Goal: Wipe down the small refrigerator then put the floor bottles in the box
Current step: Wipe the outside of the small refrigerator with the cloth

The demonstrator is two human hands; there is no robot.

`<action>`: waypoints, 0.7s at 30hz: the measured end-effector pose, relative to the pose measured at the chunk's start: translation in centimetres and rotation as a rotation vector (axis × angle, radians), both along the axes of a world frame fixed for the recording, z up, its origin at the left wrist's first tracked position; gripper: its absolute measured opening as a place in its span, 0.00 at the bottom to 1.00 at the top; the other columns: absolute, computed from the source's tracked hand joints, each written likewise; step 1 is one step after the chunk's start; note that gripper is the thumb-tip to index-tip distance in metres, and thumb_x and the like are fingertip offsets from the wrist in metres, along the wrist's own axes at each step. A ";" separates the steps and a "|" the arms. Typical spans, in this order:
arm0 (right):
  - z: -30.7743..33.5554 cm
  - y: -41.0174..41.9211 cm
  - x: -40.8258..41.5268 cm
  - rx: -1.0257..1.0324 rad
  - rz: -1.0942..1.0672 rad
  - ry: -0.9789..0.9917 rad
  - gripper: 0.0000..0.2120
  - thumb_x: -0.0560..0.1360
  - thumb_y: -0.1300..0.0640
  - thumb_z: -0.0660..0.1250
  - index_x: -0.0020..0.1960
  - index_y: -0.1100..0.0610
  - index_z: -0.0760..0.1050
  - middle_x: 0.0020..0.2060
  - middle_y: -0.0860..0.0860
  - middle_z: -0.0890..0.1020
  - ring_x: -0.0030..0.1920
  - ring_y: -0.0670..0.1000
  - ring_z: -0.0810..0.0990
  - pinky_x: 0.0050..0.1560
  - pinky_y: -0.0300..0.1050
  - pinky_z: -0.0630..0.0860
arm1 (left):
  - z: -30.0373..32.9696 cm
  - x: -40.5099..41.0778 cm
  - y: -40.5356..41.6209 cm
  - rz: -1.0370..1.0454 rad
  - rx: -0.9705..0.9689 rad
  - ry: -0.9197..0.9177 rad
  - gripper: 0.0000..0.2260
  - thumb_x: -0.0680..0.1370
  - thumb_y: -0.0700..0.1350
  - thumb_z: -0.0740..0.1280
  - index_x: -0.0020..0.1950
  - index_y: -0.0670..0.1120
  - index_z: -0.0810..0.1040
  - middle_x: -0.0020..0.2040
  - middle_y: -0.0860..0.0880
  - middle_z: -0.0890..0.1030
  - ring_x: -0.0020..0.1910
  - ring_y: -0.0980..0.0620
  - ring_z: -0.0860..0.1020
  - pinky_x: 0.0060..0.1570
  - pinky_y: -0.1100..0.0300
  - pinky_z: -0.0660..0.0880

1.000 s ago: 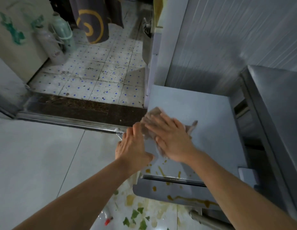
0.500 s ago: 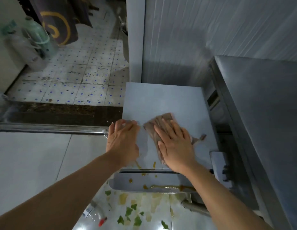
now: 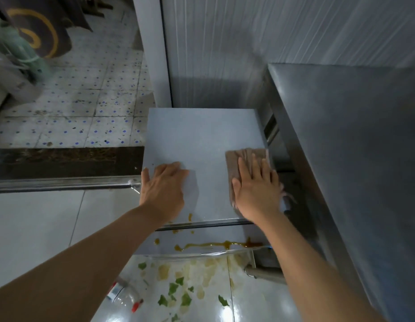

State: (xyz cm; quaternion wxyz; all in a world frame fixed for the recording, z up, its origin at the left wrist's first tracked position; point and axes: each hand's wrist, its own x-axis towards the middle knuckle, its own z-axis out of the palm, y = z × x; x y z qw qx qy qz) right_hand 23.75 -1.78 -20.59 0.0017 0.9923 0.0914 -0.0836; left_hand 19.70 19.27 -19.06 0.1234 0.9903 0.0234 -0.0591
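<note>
My R hand [image 3: 256,187] lies flat, fingers straight, pressing a brown cloth [image 3: 242,159] on the mini fridge [image 3: 201,140] top, near its right edge. L hand [image 3: 163,187] open, palm down at the left edge. Clear bottle [image 3: 122,296] lies on the floor w/ green scraps [image 3: 174,289].

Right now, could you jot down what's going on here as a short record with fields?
activity: wiping the small refrigerator's top
right hand: flat on a brown cloth, near the top's right edge
left hand: flat on the top's left edge
spills: orange streak along the front edge
floor: clear bottle, green scraps
</note>
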 end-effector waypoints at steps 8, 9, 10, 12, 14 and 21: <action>0.4 -1.5 0.0 -0.051 -0.104 0.043 0.30 0.81 0.42 0.43 0.78 0.54 0.41 0.76 0.62 0.47 0.74 0.66 0.53 0.73 0.61 0.55 | -0.8 -0.8 -2.2 -0.076 0.011 -0.088 0.23 0.74 0.40 0.61 0.68 0.55 0.70 0.73 0.55 0.65 0.70 0.50 0.63 0.69 0.45 0.56; 0.4 -1.4 0.8 -0.036 -0.109 0.060 0.30 0.81 0.42 0.42 0.78 0.53 0.40 0.76 0.63 0.46 0.74 0.67 0.52 0.73 0.62 0.55 | -0.9 -0.8 -2.1 -0.079 0.010 -0.100 0.22 0.75 0.40 0.61 0.68 0.54 0.70 0.72 0.55 0.65 0.69 0.49 0.63 0.68 0.45 0.57; 0.4 -1.4 1.1 -0.026 -0.115 0.069 0.30 0.81 0.42 0.42 0.78 0.53 0.39 0.76 0.63 0.45 0.74 0.67 0.51 0.73 0.62 0.55 | -1.0 -0.9 -2.1 -0.085 0.005 -0.094 0.22 0.75 0.40 0.61 0.68 0.54 0.70 0.73 0.54 0.65 0.70 0.49 0.63 0.68 0.44 0.57; 0.5 -1.6 -0.2 -0.033 -0.114 0.043 0.30 0.81 0.42 0.43 0.78 0.55 0.41 0.76 0.62 0.47 0.75 0.66 0.52 0.73 0.61 0.55 | -1.0 -1.3 -1.8 -0.110 0.017 -0.054 0.23 0.75 0.41 0.61 0.70 0.54 0.68 0.74 0.54 0.63 0.71 0.49 0.61 0.69 0.42 0.54; 0.8 -1.9 -3.0 -0.058 -0.089 -0.020 0.30 0.81 0.43 0.46 0.78 0.56 0.46 0.76 0.62 0.53 0.74 0.64 0.55 0.72 0.59 0.56 | -0.8 -1.5 -1.4 -0.150 0.061 -0.041 0.24 0.76 0.43 0.61 0.71 0.56 0.66 0.75 0.55 0.61 0.72 0.50 0.59 0.70 0.42 0.52; 0.8 -2.5 -4.4 -0.095 0.009 -0.055 0.28 0.80 0.45 0.48 0.77 0.53 0.50 0.76 0.58 0.55 0.76 0.60 0.53 0.74 0.59 0.51 | 0.0 -1.3 0.8 -0.217 0.052 -0.031 0.21 0.76 0.43 0.61 0.69 0.55 0.69 0.73 0.56 0.65 0.71 0.51 0.62 0.68 0.45 0.52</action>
